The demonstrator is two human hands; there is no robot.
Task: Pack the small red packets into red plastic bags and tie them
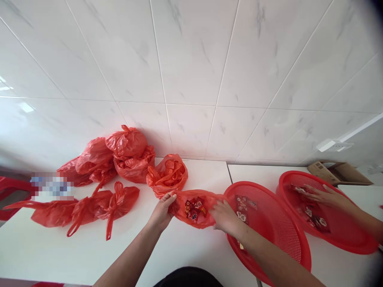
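An open red plastic bag (194, 209) lies on the white table (185, 251), with small wrapped sweets showing inside it. My left hand (163, 211) pinches the bag's left rim and my right hand (224, 217) grips its right rim, holding the mouth apart. Just right of my right hand sits a round red mesh basket (275, 235) with a few red packets in it.
Several tied red bags (119, 171) are piled at the back left against the tiled wall. A second red basket (353, 239) stands at the right, with another person's hand (323, 195) inside it. A cardboard box (341, 172) sits behind it.
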